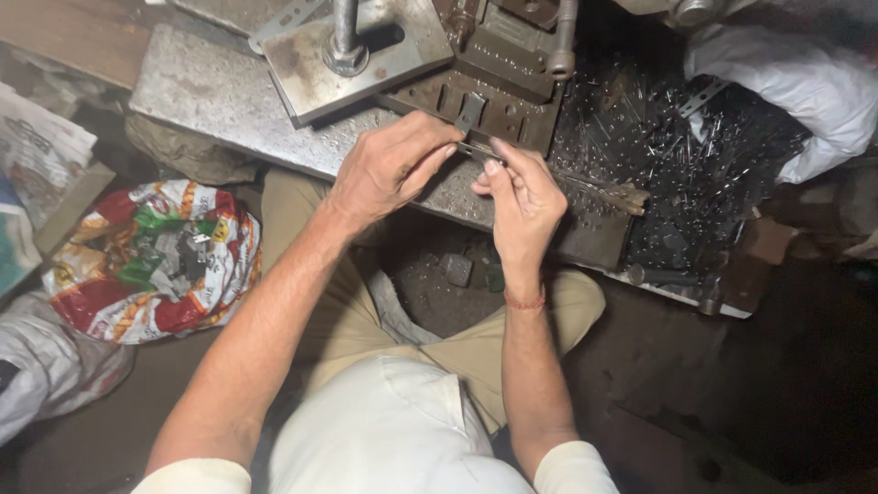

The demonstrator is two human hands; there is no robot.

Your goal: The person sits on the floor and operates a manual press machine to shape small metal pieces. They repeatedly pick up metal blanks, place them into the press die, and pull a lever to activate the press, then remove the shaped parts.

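Nearest the camera, at six o'clock, a pale shirt (393,430) and tan trousers (338,311) show on the seated person, with both bare forearms reaching up toward twelve. A thin red cord (524,303) circles the right wrist.

The left hand (389,167) lies knuckles up, its grip pressed together on the near end of a thin metal strip (476,151); the right hand (523,203) meets it from five o'clock, thumb and forefinger pinching the same strip just beside the left fingertips. The strip sits between the two hands, right at the near edge of the steel table (210,87), and a narrow length runs on toward three o'clock, though how far it belongs to the strip I cannot tell.

At nine o'clock a red, green and white printed sack (137,265) lies on the floor, holding small dark metal bits. Just past the hands, at twelve, stands a dark press die block (498,87) with slots, a small flat piece (470,112) leaning upright in it. At eleven a square steel plate (366,55) carries a bolt post (345,37). At two o'clock a heap of small shiny metal pieces (677,155) is spread out, with a white sack (796,87) beyond.
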